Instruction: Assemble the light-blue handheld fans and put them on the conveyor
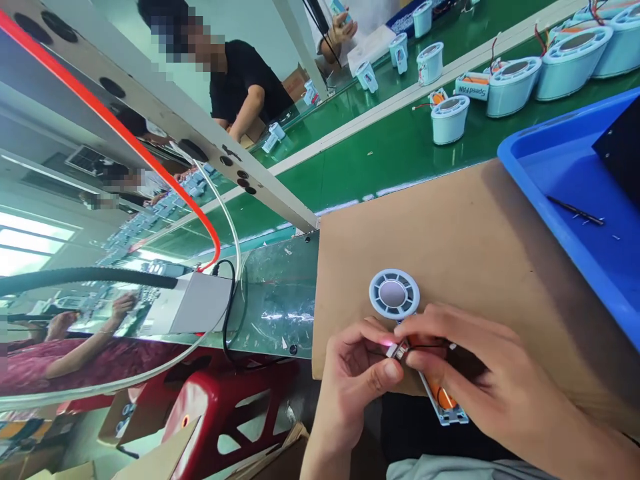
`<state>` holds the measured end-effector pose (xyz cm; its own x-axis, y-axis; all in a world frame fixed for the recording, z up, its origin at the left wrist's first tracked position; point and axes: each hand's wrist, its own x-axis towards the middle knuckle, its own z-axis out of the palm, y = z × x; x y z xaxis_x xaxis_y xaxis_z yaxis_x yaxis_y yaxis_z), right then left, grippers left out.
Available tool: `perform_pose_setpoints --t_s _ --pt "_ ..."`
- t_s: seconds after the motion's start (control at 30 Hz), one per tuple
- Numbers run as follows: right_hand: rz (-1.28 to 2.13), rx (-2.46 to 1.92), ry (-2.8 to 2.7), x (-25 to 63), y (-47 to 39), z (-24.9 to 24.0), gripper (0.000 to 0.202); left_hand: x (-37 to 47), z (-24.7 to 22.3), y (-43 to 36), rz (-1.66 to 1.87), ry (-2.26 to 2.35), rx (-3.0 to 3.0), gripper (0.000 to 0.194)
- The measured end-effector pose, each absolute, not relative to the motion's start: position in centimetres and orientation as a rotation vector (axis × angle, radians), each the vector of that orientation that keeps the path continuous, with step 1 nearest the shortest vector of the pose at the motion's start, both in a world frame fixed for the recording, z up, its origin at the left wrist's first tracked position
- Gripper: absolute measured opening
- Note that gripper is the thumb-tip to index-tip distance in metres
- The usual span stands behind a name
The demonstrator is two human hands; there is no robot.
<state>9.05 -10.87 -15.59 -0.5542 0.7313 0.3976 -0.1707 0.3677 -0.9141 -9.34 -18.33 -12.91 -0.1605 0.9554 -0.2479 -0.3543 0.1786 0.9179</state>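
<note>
Over the brown board, both my hands meet at a small white-and-metallic part (pixel 398 350) with a dark wire. Thumb and fingers of my left hand (pixel 357 373) are closed on its left side, where a pink-violet light glows at a fingertip. My right hand (pixel 480 363) pinches the right side of the same part. Directly beneath lies a light-blue handheld fan (pixel 395 293), its round grille pointing up. The fan's open handle (pixel 453 417) shows an orange inside and sticks out below my right hand. My right hand hides the fan's middle.
A blue tray (pixel 555 193) at right holds a dark screwdriver-like tool (pixel 575 210) and a black block. Beyond the brown board (pixel 400 227), several fan bodies (pixel 450 120) stand on a green conveyor (pixel 345 160). A metal post (pixel 260 180) rises at left, near a red stool (pixel 200 413). Co-workers sit across and left.
</note>
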Motion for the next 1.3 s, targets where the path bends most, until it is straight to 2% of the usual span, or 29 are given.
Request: perform_pose_setpoints --t_s 0.13,0.23,0.3,0.37,0.47,0.57,0.7,0.93,1.03,1.17,1.3 --pt "1.332 -0.726 -1.599 9.7 -12.2 -15.5 0.02 -9.1 -13.9 -19.2 1.458 1.214 0.762 0.03" --pt "1.465 -0.932 -1.407 9.9 -13.2 -15.1 0.006 -8.6 -14.4 -19.6 1.512 1.24 0.678 0.035" --pt "1.516 -1.015 -1.319 9.9 -13.4 -14.9 0.011 -8.2 -14.4 -19.6 1.531 1.252 0.661 0.037" --pt "1.558 -1.002 -1.319 10.0 -13.1 -14.9 0.016 -7.9 -14.3 -19.5 1.544 1.265 0.669 0.037" --pt "1.581 -0.852 -1.509 10.3 -12.2 -15.5 0.014 -7.8 -14.2 -19.3 1.555 1.291 0.668 0.036" --pt "1.467 -0.753 -1.687 10.6 -11.5 -16.3 0.014 -7.7 -14.2 -19.3 1.567 1.291 0.664 0.035" --pt "1.287 -0.826 -1.633 10.5 -11.1 -16.4 0.011 -7.6 -14.2 -19.3 1.591 1.281 0.624 0.036" --pt "0.629 -0.928 -1.718 10.2 -12.3 -16.3 0.014 -7.4 -14.4 -19.3 1.596 1.31 0.577 0.041" --pt "0.424 -0.833 -1.878 10.6 -13.4 -16.7 0.026 -7.3 -14.5 -19.4 1.599 1.304 0.564 0.042" --pt "0.488 -0.945 -1.901 11.6 -13.8 -17.2 0.007 -7.4 -14.7 -19.5 1.577 1.327 0.58 0.042" --pt "0.666 -1.083 -1.926 12.1 -13.0 -17.2 0.011 -7.8 -14.9 -19.6 1.542 1.348 0.635 0.042"
